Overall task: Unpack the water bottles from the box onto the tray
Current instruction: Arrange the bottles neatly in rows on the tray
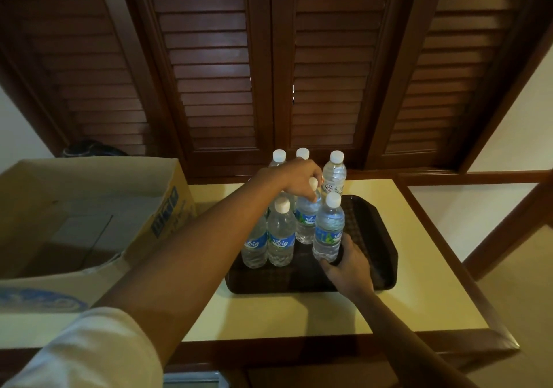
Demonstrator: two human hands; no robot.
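Observation:
Several clear water bottles with white caps and blue labels stand upright on a dark brown tray (377, 238) on the table. My left hand (294, 178) reaches over them and grips the neck of a middle bottle (306, 220) just under its cap. My right hand (348, 263) holds the base of the front right bottle (329, 229), which stands on the tray. The open cardboard box (89, 214) sits to the left of the tray; no bottle shows in the part of its inside that I can see.
The pale yellow table top (419, 253) has a dark wooden rim and ends close on the right and front. Dark louvred wooden shutters (269, 73) stand right behind the table. A dark object (89, 148) lies behind the box.

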